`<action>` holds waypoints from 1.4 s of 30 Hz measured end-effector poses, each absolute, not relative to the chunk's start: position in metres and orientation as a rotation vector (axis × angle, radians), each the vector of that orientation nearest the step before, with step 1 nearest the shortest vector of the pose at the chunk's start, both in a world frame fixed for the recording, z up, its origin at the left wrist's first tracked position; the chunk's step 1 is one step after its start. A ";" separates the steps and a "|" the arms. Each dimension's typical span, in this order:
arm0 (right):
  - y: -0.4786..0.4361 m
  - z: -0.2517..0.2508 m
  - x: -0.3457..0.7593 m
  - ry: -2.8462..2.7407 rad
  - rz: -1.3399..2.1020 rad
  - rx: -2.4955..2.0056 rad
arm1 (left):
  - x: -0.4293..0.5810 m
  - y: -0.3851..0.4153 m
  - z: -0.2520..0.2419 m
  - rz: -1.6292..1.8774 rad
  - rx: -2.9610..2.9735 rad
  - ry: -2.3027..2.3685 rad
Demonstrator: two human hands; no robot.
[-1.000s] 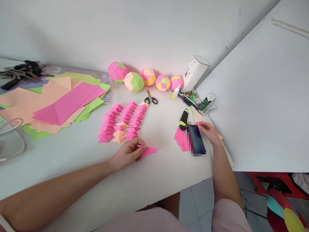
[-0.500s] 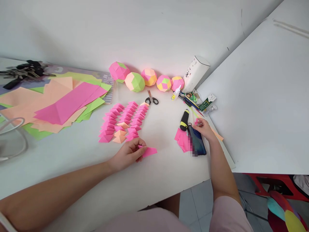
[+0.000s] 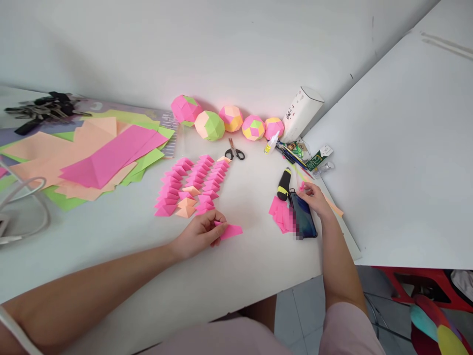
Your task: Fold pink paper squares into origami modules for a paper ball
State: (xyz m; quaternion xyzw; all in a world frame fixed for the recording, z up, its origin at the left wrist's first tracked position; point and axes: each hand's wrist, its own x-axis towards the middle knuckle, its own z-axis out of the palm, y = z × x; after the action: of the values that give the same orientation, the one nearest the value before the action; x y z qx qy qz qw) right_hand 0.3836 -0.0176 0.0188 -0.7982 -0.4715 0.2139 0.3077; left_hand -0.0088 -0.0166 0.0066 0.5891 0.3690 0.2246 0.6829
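A folded pink paper piece (image 3: 232,231) is pinched between the thumb and fingers of my left hand (image 3: 205,232), low over the white table. My right hand (image 3: 313,197) is closed at the top edge of a dark phone (image 3: 303,217), with a small bit of pink (image 3: 302,186) at its fingertips; whether this is one piece or several, I cannot tell. Left of the phone lie pink paper pieces (image 3: 280,215), below a black and yellow tool (image 3: 284,184). Rows of folded pink units (image 3: 169,191), a few of them peach, stand beyond my left hand.
Five paper balls (image 3: 209,125) line the wall. Scissors (image 3: 235,151), a glue bottle (image 3: 271,143), pens (image 3: 293,155) and a white box (image 3: 303,113) stand at the back. Coloured sheets (image 3: 107,158), black clips (image 3: 46,111) and a white cable (image 3: 37,231) lie left.
The whole view has shifted slightly, so things appear a little further right. Both hands keep nearly the same pose and place on the table.
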 end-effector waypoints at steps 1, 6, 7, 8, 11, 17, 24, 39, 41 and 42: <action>-0.017 0.019 0.383 -1.248 0.553 -2.113 | -0.009 -0.017 0.007 0.503 1.322 0.831; -0.018 0.022 0.383 -1.249 0.587 -2.101 | -0.008 -0.016 0.009 0.493 1.326 0.837; -0.019 0.022 0.384 -1.238 0.608 -2.088 | -0.008 -0.016 0.009 0.494 1.326 0.834; -0.021 0.023 0.386 -1.226 0.627 -2.073 | -0.008 -0.016 0.008 0.494 1.326 0.831; -0.031 0.023 0.392 -1.188 0.666 -2.039 | -0.008 -0.016 0.007 0.495 1.324 0.822; -0.051 0.023 0.398 -1.195 0.650 -1.960 | -0.008 -0.017 0.009 0.490 1.332 0.827; -0.048 0.027 0.371 -1.712 0.291 -1.753 | -0.008 -0.017 0.011 0.494 1.348 0.826; -0.067 0.033 0.378 -1.574 0.322 -1.825 | -0.008 -0.016 0.011 0.491 1.348 0.826; -0.080 0.030 0.379 -1.566 0.252 -1.799 | -0.008 -0.016 0.010 0.496 1.350 0.818; -0.088 0.028 0.379 -1.560 0.220 -1.789 | -0.008 -0.016 0.009 0.497 1.351 0.816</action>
State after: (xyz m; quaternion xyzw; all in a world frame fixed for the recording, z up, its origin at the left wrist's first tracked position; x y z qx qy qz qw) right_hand 0.3788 -0.0876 0.0280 -0.6972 -0.6082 0.0858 0.3698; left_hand -0.0083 -0.0160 0.0092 0.6011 0.3631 0.2210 0.6767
